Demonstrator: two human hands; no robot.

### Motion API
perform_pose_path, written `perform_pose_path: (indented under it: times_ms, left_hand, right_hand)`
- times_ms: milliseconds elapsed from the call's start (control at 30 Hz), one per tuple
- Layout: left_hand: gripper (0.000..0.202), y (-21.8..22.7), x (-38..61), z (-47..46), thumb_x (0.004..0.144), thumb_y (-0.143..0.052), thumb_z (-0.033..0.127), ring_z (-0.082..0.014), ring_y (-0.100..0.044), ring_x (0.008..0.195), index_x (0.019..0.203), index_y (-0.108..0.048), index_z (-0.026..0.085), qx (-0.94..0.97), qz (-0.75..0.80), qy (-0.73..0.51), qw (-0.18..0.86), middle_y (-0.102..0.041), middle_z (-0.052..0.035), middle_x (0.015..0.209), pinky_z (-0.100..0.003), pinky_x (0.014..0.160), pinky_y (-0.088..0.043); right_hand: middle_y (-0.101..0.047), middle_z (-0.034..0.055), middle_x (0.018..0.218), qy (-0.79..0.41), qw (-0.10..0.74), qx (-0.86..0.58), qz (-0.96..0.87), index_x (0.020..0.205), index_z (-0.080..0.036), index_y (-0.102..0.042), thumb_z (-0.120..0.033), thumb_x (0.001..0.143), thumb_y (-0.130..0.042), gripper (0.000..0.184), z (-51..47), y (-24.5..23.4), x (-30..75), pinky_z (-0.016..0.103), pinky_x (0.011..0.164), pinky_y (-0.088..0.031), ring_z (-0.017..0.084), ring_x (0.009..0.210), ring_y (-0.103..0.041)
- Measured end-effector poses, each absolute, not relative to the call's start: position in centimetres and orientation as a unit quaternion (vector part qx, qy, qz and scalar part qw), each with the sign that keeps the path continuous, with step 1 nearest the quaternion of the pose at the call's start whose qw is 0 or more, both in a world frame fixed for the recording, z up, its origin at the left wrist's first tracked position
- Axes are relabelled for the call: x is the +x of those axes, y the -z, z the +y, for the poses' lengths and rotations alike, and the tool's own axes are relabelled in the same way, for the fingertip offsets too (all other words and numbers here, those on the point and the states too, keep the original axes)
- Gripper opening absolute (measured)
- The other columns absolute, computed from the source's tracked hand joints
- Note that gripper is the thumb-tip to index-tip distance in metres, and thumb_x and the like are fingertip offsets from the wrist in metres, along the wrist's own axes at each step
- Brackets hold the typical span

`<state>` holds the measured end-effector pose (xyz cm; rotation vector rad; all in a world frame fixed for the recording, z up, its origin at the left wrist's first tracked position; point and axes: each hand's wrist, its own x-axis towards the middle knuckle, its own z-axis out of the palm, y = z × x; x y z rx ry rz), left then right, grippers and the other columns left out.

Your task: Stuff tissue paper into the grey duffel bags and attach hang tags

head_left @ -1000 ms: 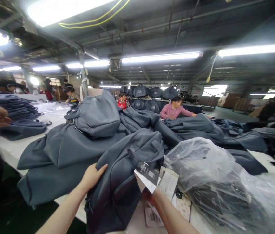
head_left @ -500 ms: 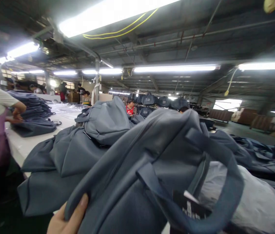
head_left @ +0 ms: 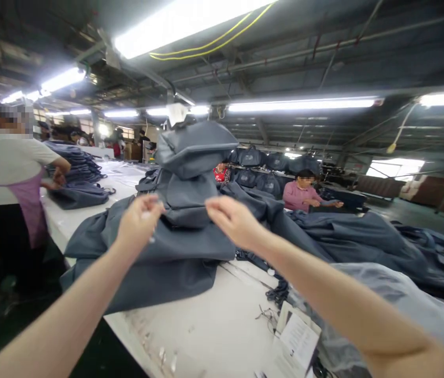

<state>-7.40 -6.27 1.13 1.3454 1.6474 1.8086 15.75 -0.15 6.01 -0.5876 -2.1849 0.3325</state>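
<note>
Two grips: one left grip (head_left: 138, 221), one right grip (head_left: 233, 219). Two dark bags show distinctly at the top of the near heap (head_left: 159, 286): one upper bag (head_left: 200, 147), one lower bag (head_left: 190, 197); those beneath overlap too much to count. One stack of folded bags (head_left: 77, 164) at left, one loose bag (head_left: 78, 196) just beside it. Three co-workers plainest: one at left (head_left: 1, 164), one in pink (head_left: 297, 196), one in red (head_left: 220, 175), partly hidden. Far hanging bags (head_left: 250, 157): at least five.

Overhead tube lights (head_left: 186, 23) glare white against a dim, hazy ceiling (head_left: 383, 68).
</note>
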Motion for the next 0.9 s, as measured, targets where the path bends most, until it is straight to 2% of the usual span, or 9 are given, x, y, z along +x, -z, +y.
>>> perform_pose_path:
  times_ms: [133,200,267,400,500,567,700,800,900]
  left_hand:
    - [0.059,14.3,-2.6,-10.6,0.074,-0.056,0.062,-0.0147,-0.052,0.053,0.111,-0.053,0.015,0.492,0.550,-0.571,0.361,-0.067,-0.0055,0.082,-0.030,0.052,-0.044]
    - [0.055,20.3,-0.1,-12.7,0.078,-0.053,0.060,-0.0141,-0.054,0.056,0.111,-0.053,0.016,0.448,0.540,-0.574,0.423,-0.067,-0.0052,0.084,-0.032,0.062,-0.047]
    - [0.050,23.8,1.9,-14.3,0.079,-0.054,0.055,-0.0147,-0.055,0.058,0.110,-0.054,0.017,0.419,0.514,-0.570,0.485,-0.066,-0.0050,0.084,-0.033,0.064,-0.047]
    - [0.049,24.9,4.7,-16.3,0.067,-0.059,0.032,-0.0206,-0.062,0.077,0.114,-0.053,0.019,0.420,0.470,-0.509,0.586,-0.066,-0.0082,0.097,-0.034,0.066,-0.049]
    - [0.057,23.6,6.0,-17.2,0.063,-0.057,0.021,-0.0254,-0.060,0.106,0.119,-0.051,0.019,0.436,0.461,-0.474,0.611,-0.061,-0.0117,0.117,-0.038,0.086,-0.049]
    - [0.062,23.0,6.8,-17.6,0.065,-0.059,0.021,-0.0276,-0.054,0.120,0.126,-0.046,0.019,0.437,0.441,-0.479,0.621,-0.055,-0.0139,0.129,-0.042,0.100,-0.042]
    - [0.073,22.8,8.1,-18.3,0.070,-0.065,0.025,-0.0305,-0.044,0.131,0.136,-0.036,0.019,0.438,0.414,-0.468,0.647,-0.043,-0.0172,0.143,-0.046,0.107,-0.035]
    - [0.073,22.9,8.8,-18.9,0.073,-0.067,0.030,-0.0294,-0.041,0.133,0.138,-0.037,0.018,0.463,0.422,-0.441,0.642,-0.044,-0.0164,0.144,-0.044,0.111,-0.030]
    - [0.064,22.8,9.4,-19.2,0.077,-0.064,0.032,-0.0261,-0.043,0.131,0.135,-0.043,0.018,0.497,0.434,-0.421,0.622,-0.050,-0.0133,0.140,-0.041,0.112,-0.031]
  right_hand:
    - [-0.071,0.0062,0.092,-0.307,0.297,-0.359,-0.830,0.095,-0.021,-0.072,-0.031,0.088,-0.054,0.022,-6.4,11.3,18.8,0.030,0.073,-0.049,0.020,0.085,-0.064]
    - [-0.072,0.0052,0.086,-0.379,0.289,-0.414,-0.775,0.089,-0.021,-0.073,-0.031,0.086,-0.054,0.022,-8.5,16.8,20.1,0.030,0.070,-0.048,0.020,0.081,-0.064]
    - [-0.072,0.0044,0.081,-0.430,0.291,-0.450,-0.727,0.083,-0.020,-0.074,-0.029,0.084,-0.054,0.021,-10.2,19.9,21.1,0.029,0.069,-0.047,0.019,0.076,-0.064]
    - [-0.071,0.0032,0.075,-0.475,0.298,-0.478,-0.676,0.079,-0.018,-0.073,-0.026,0.082,-0.054,0.021,-13.3,21.2,22.9,0.028,0.068,-0.046,0.017,0.072,-0.062]
    - [-0.071,0.0029,0.077,-0.476,0.306,-0.476,-0.673,0.082,-0.018,-0.072,-0.028,0.084,-0.054,0.021,-15.3,20.6,24.3,0.028,0.069,-0.045,0.016,0.072,-0.061]
    - [-0.070,0.0026,0.078,-0.479,0.320,-0.477,-0.664,0.085,-0.018,-0.072,-0.029,0.085,-0.054,0.021,-16.0,20.4,25.3,0.027,0.069,-0.045,0.015,0.072,-0.060]
    - [-0.067,0.0013,0.079,-0.479,0.340,-0.478,-0.653,0.098,-0.018,-0.070,-0.026,0.084,-0.056,0.021,-17.0,20.5,26.6,0.025,0.065,-0.044,0.013,0.068,-0.056]
    - [-0.064,-0.0009,0.076,-0.471,0.306,-0.476,-0.677,0.110,-0.020,-0.067,-0.024,0.080,-0.062,0.031,-18.0,20.7,26.8,0.023,0.060,-0.041,0.011,0.063,-0.052]
    - [-0.066,0.0001,0.079,-0.442,0.297,-0.469,-0.705,0.101,-0.020,-0.070,-0.026,0.080,-0.063,0.022,-18.8,21.2,26.8,0.024,0.064,-0.041,0.012,0.066,-0.053]
